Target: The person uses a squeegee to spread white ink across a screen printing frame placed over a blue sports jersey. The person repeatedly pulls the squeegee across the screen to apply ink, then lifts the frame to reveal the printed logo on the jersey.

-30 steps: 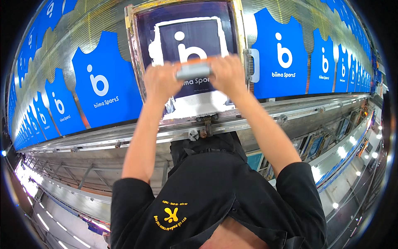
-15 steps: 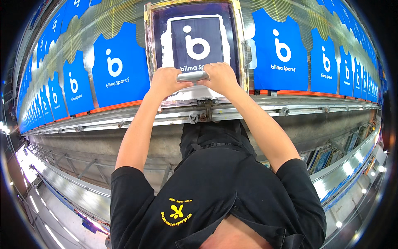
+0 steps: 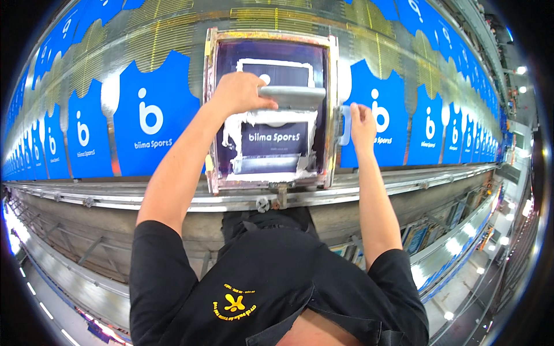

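Note:
My left hand (image 3: pixel 242 91) grips a grey squeegee (image 3: pixel 294 95) held level across the upper half of a dark printing screen (image 3: pixel 225 63), with white ink smeared in a band below it and around the printed logo area. My right hand (image 3: pixel 362 122) is closed on the pale plastic handle (image 3: pixel 345 130) on the screen frame's right side. Blue tops (image 3: pixel 161 104) with white printed logos lie flat on either side of the frame, one just behind my right hand.
A long table (image 3: pixel 153 40) carries rows of the blue pieces to both sides. A metal rail (image 3: pixel 115 198) with clamp knobs runs along its near edge in front of my body. Below and to the right, stacked frames (image 3: pixel 415 236) stand on a rack.
My right hand has left the squeegee and moved to the frame's side handle. My left hand has lifted the squeegee higher over the screen. The view has shifted, with the screen lower in it.

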A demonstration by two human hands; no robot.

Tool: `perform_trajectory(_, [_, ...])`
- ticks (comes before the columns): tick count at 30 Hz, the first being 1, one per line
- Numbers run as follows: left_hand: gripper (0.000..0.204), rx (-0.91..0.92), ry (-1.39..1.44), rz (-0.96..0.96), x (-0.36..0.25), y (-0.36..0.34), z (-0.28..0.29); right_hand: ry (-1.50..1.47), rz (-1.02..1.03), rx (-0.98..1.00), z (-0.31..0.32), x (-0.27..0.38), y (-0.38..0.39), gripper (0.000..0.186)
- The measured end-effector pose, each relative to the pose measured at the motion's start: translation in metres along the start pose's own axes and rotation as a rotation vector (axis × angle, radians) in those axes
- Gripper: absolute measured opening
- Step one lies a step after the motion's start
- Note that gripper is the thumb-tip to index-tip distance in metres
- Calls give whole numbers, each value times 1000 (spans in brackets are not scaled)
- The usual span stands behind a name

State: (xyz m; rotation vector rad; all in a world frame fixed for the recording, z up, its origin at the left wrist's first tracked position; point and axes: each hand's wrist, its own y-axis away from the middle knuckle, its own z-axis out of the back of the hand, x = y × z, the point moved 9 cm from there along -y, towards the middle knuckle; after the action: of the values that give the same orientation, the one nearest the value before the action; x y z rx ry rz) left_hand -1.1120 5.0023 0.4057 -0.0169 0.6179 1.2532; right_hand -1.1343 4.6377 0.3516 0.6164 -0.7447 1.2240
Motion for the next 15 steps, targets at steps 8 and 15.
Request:
perform_trajectory(8, [50,-212,-165,-163,27,-70,37,-377,-485,268,-35,-32,13,35])
perform_trajectory(15, [38,-228,87,-130,35,-44,28,-381,-452,209,-13,23,14,33])
